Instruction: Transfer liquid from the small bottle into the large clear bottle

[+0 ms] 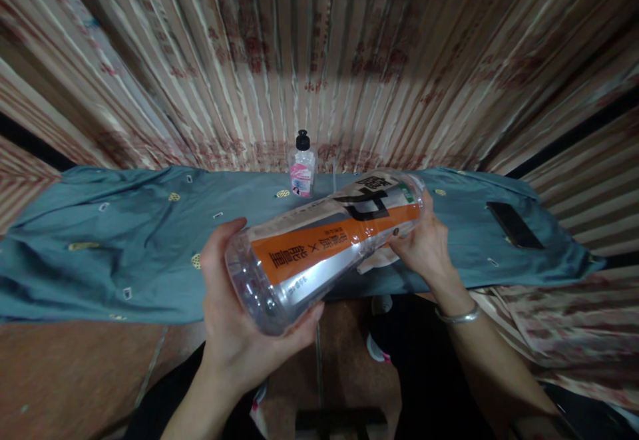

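A large clear plastic bottle [324, 243] with an orange, silver and black label is held tilted in the air above the cloth-covered table. Its wide base points to the lower left, and its narrower end to the upper right. My left hand [244, 327] is wrapped round the base, thumb and fingers on opposite sides. The other end is gripped by my right hand [424, 243], which has a silver bracelet at the wrist. Something pale and flat [378, 258] lies partly hidden under the bottle, beside my right hand; I cannot make out what it is.
A small clear bottle [302, 170] with a black cap and pink label stands upright at the table's back. A dark phone [514, 225] lies on the right of the green tablecloth [124, 247]. Patterned curtains [319, 60] hang close behind. My legs are below the front edge.
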A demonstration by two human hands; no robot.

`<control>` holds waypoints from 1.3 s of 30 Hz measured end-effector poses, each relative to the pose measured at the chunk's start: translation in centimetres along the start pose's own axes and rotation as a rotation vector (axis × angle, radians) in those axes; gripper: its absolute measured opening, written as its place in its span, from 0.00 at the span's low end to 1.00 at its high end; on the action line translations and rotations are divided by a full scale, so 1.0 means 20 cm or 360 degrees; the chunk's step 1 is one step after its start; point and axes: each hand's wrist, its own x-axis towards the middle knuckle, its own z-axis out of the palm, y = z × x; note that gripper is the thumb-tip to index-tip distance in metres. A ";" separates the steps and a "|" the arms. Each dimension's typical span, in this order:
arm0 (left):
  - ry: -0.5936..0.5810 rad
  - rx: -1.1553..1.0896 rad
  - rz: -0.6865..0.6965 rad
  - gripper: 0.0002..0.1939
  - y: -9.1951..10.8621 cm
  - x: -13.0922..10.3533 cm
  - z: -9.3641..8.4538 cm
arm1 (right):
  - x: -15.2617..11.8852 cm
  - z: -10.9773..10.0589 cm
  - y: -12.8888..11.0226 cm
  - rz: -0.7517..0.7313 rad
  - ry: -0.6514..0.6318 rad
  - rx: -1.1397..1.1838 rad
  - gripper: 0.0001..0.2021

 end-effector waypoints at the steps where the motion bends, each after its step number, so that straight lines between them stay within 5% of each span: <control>1: 0.0002 0.0002 0.0003 0.48 0.00 0.00 0.00 | 0.00 0.00 0.00 0.0003 -0.0002 0.0001 0.46; 39: 0.0020 -0.0084 -0.0031 0.48 -0.01 0.00 0.01 | 0.01 -0.01 0.00 0.0022 -0.0040 0.0008 0.45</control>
